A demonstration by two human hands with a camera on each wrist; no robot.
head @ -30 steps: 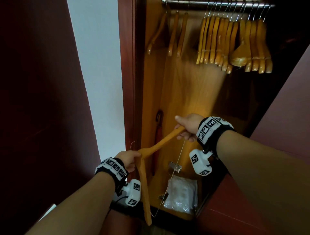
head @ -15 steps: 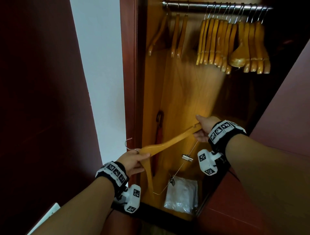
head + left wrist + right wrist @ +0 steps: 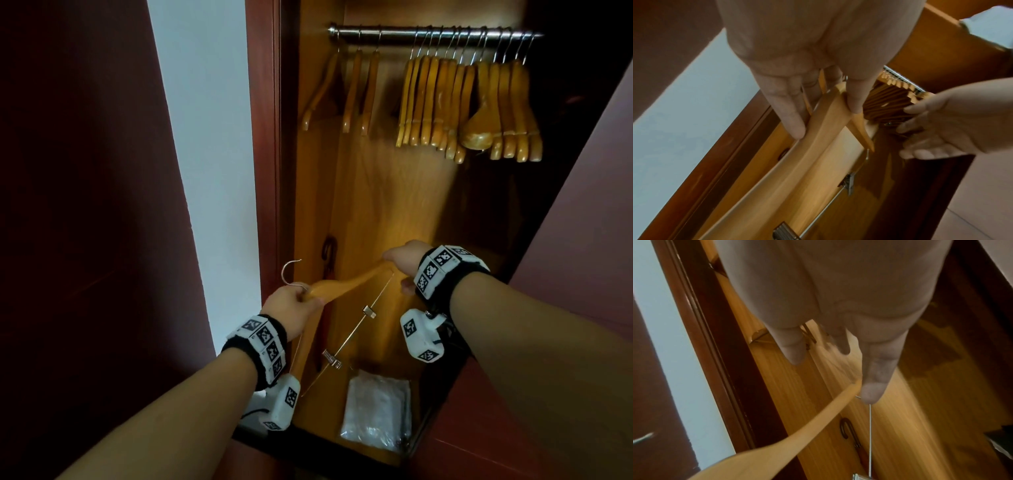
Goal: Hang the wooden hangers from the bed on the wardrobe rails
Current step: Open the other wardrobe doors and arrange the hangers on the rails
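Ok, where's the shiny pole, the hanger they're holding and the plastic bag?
Metal rail (image 3: 394,33), head view: bare stretch between the hanging hangers.
Held hanger (image 3: 342,283), head view: wooden arm between the two hands.
Plastic bag (image 3: 376,416), head view: its middle, on the wardrobe floor.

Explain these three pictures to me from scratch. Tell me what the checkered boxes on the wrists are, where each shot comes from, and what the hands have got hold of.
There is no robot: a person works bare-handed. The checkered bands and white boxes are wrist cameras with tracking marks. The wide picture comes from a head camera looking down into an open wardrobe; the other two look along each hand from its wrist.

The left hand grips a wooden hanger at its middle, just under the metal hook. The right hand holds the tip of one arm. A wire bar with two metal clips runs beneath it.

Above, many more hangers already hang on the steel rail. A clear plastic bag lies on the wardrobe floor.
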